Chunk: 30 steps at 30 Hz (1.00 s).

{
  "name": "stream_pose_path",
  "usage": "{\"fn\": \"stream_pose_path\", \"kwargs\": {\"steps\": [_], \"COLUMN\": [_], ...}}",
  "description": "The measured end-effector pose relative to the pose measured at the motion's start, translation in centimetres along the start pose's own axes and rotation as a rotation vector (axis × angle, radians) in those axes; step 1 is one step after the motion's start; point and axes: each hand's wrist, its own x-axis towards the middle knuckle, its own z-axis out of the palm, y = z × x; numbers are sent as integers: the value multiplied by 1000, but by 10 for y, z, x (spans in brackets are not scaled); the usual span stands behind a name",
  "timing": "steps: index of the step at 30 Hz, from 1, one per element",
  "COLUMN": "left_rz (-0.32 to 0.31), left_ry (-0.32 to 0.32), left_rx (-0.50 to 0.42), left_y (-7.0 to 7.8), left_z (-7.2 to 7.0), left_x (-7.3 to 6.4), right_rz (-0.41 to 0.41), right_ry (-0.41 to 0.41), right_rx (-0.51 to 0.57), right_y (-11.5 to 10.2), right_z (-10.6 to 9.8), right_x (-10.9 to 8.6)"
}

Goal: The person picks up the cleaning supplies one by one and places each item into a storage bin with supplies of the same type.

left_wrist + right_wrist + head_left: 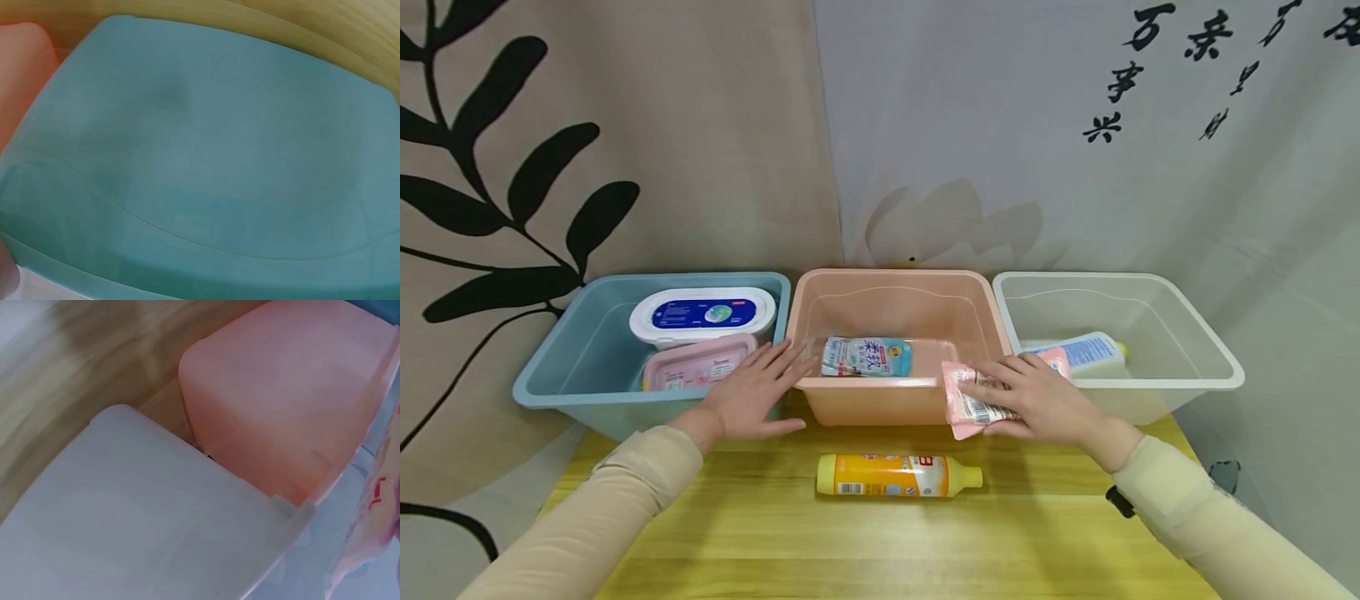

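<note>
My right hand (1037,400) grips a soft pink packet (962,408) with a barcode, held over the front rims of the orange and white bins. Part of that packet (375,512) shows at the right edge of the right wrist view. With fingers spread and straight, my left hand (748,396) lies over the front right corner of the blue bin (625,402), fingertips close to the orange bin (880,404). A blue-and-white packet (867,357) is inside the orange bin. On the table in front lies a yellow bottle (895,476), its cap toward the right.
A white tub of wipes (703,315) and a pink pack (696,364) sit in the blue bin. The white bin (1187,385) holds a white-and-blue bottle (1090,352). All three bins stand side by side on the wooden table (880,550), before a printed curtain (940,125).
</note>
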Motion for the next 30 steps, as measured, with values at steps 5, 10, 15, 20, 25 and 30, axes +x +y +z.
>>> {"fn": "stream_pose_path", "kwargs": {"steps": [5,10,15,20,25,30], "left_rz": [-2,-7,-6,2,9,5], "left_ry": [-2,-4,-2,12,23,22], "left_rx": [-2,-7,-2,0,-5,-3], "left_y": [0,-1,-1,-1,-1,-1], "left_z": [1,0,1,2,2,2], "left_x": [0,-1,0,0,-1,0], "right_rz": [9,24,48,39,35,49], "right_ry": [-15,-22,-57,-56,-40,-51], "right_rx": [6,11,24,19,11,-7], "right_y": [4,9,12,16,20,24], "right_z": [1,3,3,5,10,14], "right_x": [9,19,28,38,49,57]}}
